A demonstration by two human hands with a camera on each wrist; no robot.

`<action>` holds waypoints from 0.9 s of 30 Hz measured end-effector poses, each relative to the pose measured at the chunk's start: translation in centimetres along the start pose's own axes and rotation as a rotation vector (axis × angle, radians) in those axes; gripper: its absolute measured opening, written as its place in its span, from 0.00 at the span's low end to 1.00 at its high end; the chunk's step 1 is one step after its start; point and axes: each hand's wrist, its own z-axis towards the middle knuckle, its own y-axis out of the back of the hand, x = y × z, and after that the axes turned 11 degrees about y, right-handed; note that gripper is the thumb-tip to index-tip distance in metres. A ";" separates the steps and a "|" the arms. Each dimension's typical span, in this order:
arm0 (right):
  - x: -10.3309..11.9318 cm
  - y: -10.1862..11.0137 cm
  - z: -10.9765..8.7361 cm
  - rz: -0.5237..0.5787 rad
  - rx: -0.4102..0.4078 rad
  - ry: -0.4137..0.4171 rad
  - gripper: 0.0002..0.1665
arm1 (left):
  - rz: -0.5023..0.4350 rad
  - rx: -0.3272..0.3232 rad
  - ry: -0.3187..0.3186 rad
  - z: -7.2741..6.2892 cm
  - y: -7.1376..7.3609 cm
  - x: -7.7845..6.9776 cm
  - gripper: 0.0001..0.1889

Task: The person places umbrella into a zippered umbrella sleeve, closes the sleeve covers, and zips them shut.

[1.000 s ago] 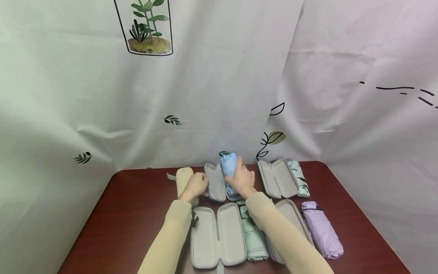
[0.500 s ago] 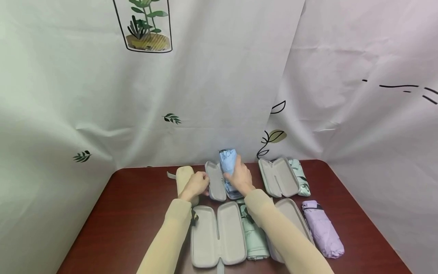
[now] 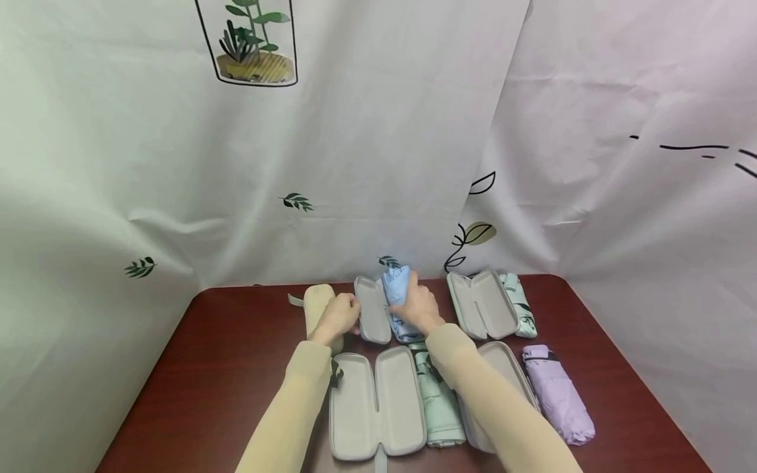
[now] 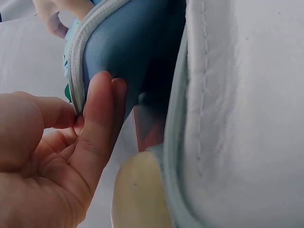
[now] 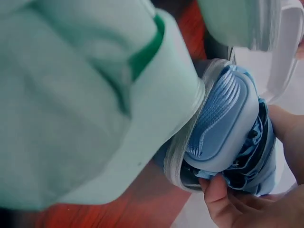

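A folded blue umbrella point(image 3: 395, 287) lies in the right half of an unfolded blue-grey zip case point(image 3: 372, 316) at the back of the table. My right hand point(image 3: 418, 309) grips the umbrella around its side. In the right wrist view, the handle end of the umbrella point(image 5: 221, 128) with its ribbed cord sits inside the zip rim point(image 5: 176, 164), and fingers of the right hand point(image 5: 237, 202) curl beneath it. My left hand point(image 3: 338, 316) is at the outer edge of the case's left half. The left wrist view shows thumb and fingers pinching its zip rim point(image 4: 76, 71).
A cream case point(image 3: 318, 303) stands beside my left hand. Nearer are an unfolded pale case point(image 3: 402, 401), a green umbrella point(image 3: 440, 407) and another case point(image 3: 503, 364) under my right sleeve. On the right are an unfolded case point(image 3: 487, 305), a mint umbrella point(image 3: 519, 309) and a purple umbrella point(image 3: 556, 394).
The blue umbrella's far end rose slightly, then came down again, and its near end covers more of the case's right half. My left hand has kept its hold on the case edge.
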 end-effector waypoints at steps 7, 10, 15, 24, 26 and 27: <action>-0.5 0.1 0.2 0.015 0.040 -0.037 0.57 | 0.000 0.004 -0.007 0.0 -0.2 0.1 0.12; -0.5 0.2 0.4 0.007 0.034 -0.044 0.57 | 0.004 0.006 -0.021 0.1 -0.2 0.1 0.12; -0.3 0.6 0.5 0.008 0.071 -0.041 0.57 | -0.002 0.019 -0.030 0.1 -0.1 0.0 0.12; -0.6 1.0 0.8 0.031 0.148 -0.057 0.58 | -0.001 0.003 -0.020 0.1 0.0 -0.2 0.13; -0.7 1.1 0.8 0.021 0.169 -0.067 0.58 | 0.005 0.005 -0.022 0.1 -0.1 -0.2 0.14; -0.7 1.1 0.8 0.013 0.179 -0.072 0.58 | 0.007 0.007 -0.025 0.1 -0.1 -0.2 0.14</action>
